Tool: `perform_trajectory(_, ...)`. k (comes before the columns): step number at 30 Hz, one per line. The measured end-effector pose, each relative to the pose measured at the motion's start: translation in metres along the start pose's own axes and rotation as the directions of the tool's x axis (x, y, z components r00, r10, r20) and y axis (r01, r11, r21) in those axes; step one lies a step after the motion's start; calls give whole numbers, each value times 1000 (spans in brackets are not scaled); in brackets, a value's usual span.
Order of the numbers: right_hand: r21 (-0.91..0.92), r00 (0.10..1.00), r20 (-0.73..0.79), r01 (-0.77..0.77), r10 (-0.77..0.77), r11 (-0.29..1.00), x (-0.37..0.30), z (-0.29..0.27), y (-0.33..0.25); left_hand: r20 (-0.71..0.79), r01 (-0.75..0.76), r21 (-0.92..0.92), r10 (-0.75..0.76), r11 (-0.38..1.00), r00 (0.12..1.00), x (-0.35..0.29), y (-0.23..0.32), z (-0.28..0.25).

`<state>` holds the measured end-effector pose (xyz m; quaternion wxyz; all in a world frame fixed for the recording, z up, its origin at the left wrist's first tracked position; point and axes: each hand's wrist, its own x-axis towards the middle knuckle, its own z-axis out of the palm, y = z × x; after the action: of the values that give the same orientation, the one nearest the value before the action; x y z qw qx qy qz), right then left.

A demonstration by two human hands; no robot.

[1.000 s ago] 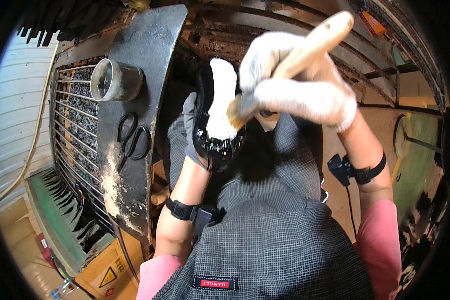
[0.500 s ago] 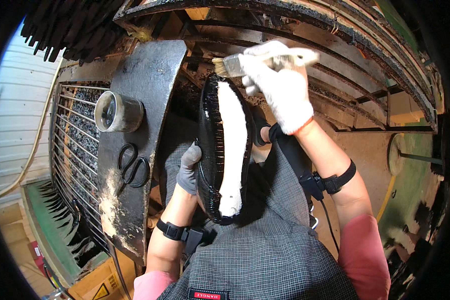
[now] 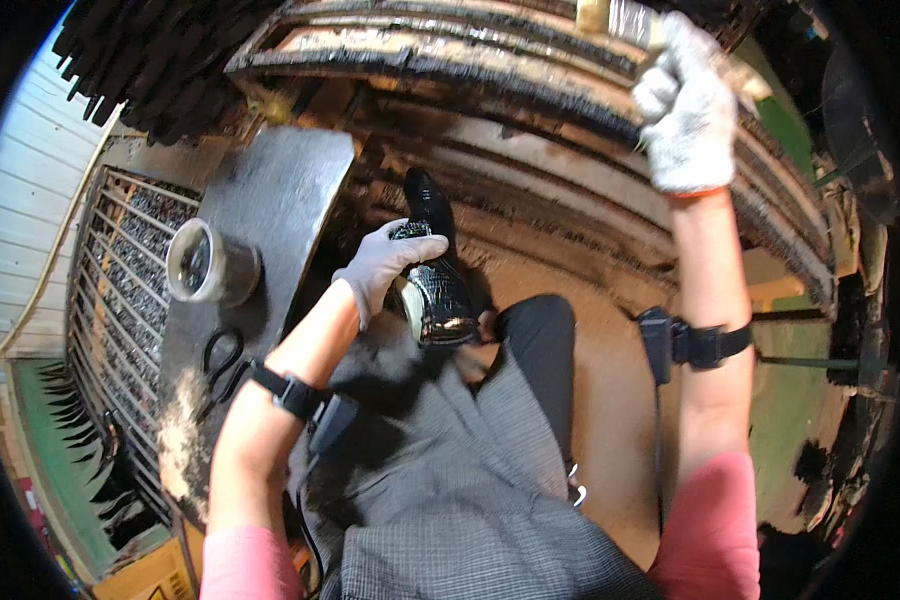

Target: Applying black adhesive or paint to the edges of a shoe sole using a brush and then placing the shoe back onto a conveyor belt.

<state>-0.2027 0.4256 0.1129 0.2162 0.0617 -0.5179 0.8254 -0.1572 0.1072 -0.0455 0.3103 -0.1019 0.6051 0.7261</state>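
My left hand (image 3: 385, 262), in a grey glove, grips a glossy black shoe-shaped piece (image 3: 445, 298) above my lap, with a strip of its pale face showing at the near left side. The thumb lies across the black surface; the other fingers are partly hidden. Up at the far right, my right hand (image 3: 692, 120), in a white knit glove, is closed round a flat paintbrush (image 3: 630, 20). Its bristles point left over the rack, well apart from the black piece. To the left, a stained round pot (image 3: 235, 275) with dark contents stands on a metal board (image 3: 270, 185).
Black-handled scissors (image 3: 222, 362) lie on the board, near a pale crusted patch (image 3: 182, 430). A tar-stained metal rack (image 3: 510, 70) runs across the far side. Left of the board is a barred grate (image 3: 125, 260); many dark strips (image 3: 150, 60) hang at the far left.
The brush has swung from the black piece's far end up and right over the rack. The black piece has turned, hiding most of its white face, and my left hand moved farther away from me.
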Motion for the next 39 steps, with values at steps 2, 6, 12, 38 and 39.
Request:
perform_trajectory(2, 91, 997, -8, -74, 75, 993, 10, -2, 7, -55, -36, 313, 56, 949, 997, 52, 8, -19)
perform_trajectory(6, 81, 990, -98, -91, 99, 993, -7, 9, 9, -314, 117, 849, 313, 515, 896, 116, 63, -7)
perform_trajectory(12, 45, 982, -131, -131, 135, 990, -7, 17, -3, -260, 268, 963, 294, 14, 920, 152, 78, -8)
perform_trajectory(38, -118, 199, 939, 952, -280, 281, -119, 278, 111, -105, -312, 899, 843, 306, 527, -347, -55, -122)
perform_trajectory(39, -103, 160, 955, 968, -248, 227, -120, 291, 118, -92, -229, 945, 864, 232, 496, -357, -56, -139)
